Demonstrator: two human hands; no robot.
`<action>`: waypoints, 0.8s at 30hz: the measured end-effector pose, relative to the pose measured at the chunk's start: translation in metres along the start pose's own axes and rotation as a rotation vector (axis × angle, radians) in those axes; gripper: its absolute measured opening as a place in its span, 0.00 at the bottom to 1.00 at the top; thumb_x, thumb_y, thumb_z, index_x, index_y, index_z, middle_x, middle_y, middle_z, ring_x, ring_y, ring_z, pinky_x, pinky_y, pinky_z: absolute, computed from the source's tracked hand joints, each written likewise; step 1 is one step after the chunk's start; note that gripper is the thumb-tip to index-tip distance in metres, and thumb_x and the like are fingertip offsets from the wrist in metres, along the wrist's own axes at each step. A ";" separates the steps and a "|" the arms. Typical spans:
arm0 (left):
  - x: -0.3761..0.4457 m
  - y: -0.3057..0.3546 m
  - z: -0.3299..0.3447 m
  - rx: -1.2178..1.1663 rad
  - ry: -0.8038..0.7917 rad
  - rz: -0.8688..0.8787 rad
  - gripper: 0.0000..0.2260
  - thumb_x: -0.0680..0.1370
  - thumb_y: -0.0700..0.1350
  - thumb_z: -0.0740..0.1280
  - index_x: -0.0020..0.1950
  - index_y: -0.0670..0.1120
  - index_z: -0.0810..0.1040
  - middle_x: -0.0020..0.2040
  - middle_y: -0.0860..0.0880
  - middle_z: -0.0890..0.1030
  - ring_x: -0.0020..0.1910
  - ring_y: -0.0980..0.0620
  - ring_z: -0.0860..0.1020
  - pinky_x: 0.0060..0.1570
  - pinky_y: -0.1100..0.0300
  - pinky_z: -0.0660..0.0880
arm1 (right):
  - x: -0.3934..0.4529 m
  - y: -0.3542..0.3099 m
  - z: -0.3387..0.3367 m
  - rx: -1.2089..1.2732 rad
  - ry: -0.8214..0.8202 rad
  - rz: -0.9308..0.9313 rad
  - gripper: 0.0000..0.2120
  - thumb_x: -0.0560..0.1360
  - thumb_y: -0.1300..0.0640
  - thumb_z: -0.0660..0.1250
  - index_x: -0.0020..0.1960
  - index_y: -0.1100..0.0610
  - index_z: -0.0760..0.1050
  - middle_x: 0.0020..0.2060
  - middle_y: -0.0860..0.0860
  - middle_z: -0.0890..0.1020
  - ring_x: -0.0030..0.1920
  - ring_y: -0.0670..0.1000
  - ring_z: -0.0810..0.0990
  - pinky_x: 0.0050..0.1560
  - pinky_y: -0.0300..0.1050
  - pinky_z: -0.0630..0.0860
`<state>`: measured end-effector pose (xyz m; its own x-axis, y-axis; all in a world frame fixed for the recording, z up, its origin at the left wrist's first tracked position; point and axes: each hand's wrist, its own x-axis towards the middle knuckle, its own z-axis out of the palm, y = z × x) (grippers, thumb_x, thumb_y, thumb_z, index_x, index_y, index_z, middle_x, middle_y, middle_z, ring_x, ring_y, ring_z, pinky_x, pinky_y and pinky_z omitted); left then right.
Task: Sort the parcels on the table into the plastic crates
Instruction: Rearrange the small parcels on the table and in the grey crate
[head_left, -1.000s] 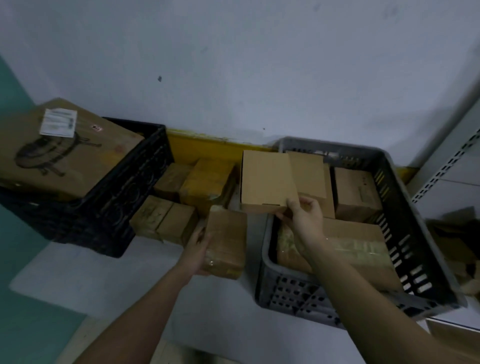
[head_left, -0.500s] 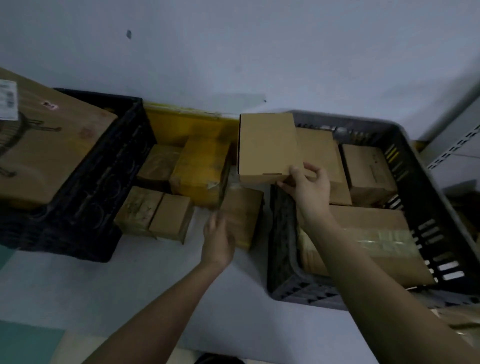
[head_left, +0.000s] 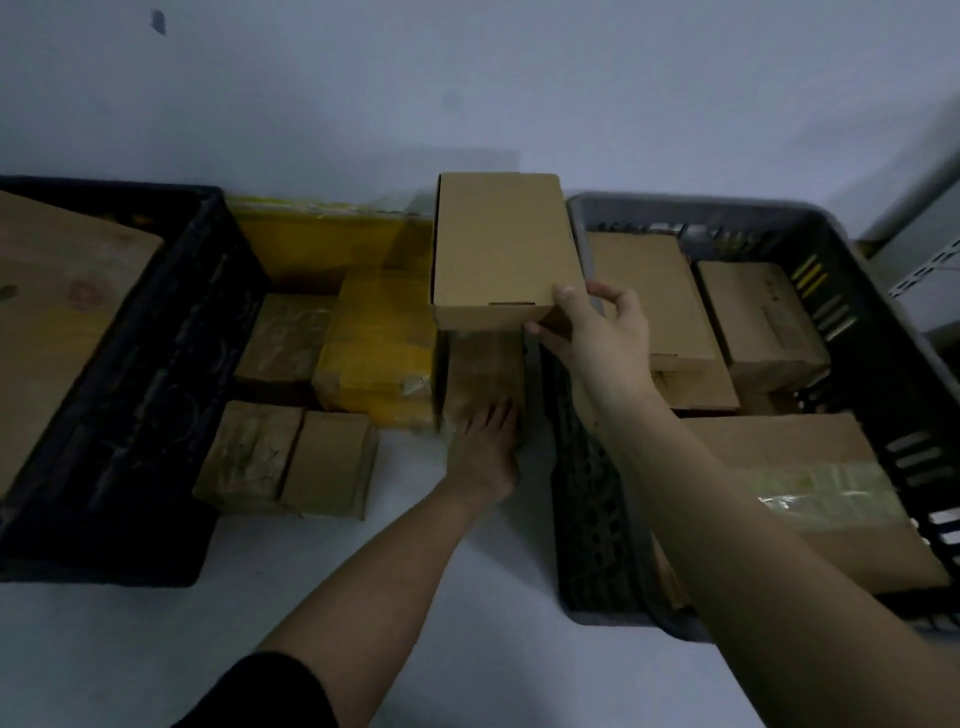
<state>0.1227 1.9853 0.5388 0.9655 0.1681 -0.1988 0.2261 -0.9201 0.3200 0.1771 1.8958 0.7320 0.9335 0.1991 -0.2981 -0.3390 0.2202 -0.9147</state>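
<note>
A black crate (head_left: 156, 364) stands at the counter's (head_left: 156, 649) left, a large carton inside. Beside it lie small taped parcels (head_left: 291, 457). The left hand (head_left: 485, 447) rests flat-fingered on a taped brown parcel (head_left: 483, 369). Above it, the right hand (head_left: 592, 332) pinches a plain tan box (head_left: 501, 249) by its corner, just left of the grey crate (head_left: 852, 270).

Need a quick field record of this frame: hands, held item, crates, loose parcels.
right hand: pinches the plain brown cardboard box at its near right corner, held raised
left hand: fingers straight on the taped brown parcel lying on the white table
grey plastic crate: right, holds several cardboard parcels
black plastic crate: left, large flat cardboard box on top
loose parcels: between the crates, including a yellow-wrapped parcel
</note>
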 end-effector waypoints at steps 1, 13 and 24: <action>0.012 -0.003 -0.005 -0.014 -0.015 -0.011 0.37 0.77 0.43 0.64 0.82 0.46 0.49 0.82 0.48 0.51 0.79 0.45 0.51 0.76 0.50 0.51 | 0.001 0.003 0.001 0.002 0.007 -0.001 0.16 0.79 0.61 0.68 0.65 0.57 0.69 0.52 0.54 0.78 0.48 0.50 0.83 0.50 0.48 0.84; -0.005 -0.057 -0.054 -0.300 0.250 0.013 0.24 0.77 0.42 0.65 0.74 0.45 0.69 0.72 0.46 0.71 0.74 0.45 0.65 0.73 0.49 0.63 | -0.027 0.028 0.009 0.078 0.064 0.025 0.16 0.79 0.61 0.67 0.65 0.59 0.69 0.54 0.52 0.77 0.52 0.51 0.80 0.46 0.44 0.83; -0.172 -0.109 -0.166 -0.118 0.393 -0.308 0.22 0.84 0.51 0.58 0.78 0.48 0.63 0.78 0.50 0.64 0.79 0.49 0.54 0.75 0.52 0.56 | -0.071 0.055 0.038 -0.082 -0.123 0.117 0.17 0.80 0.62 0.66 0.65 0.56 0.65 0.62 0.57 0.73 0.52 0.53 0.78 0.51 0.49 0.83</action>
<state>-0.0469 2.1152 0.6917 0.8224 0.5662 0.0557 0.4986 -0.7645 0.4086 0.0883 1.9300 0.7133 0.8654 0.3349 -0.3727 -0.4290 0.1111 -0.8965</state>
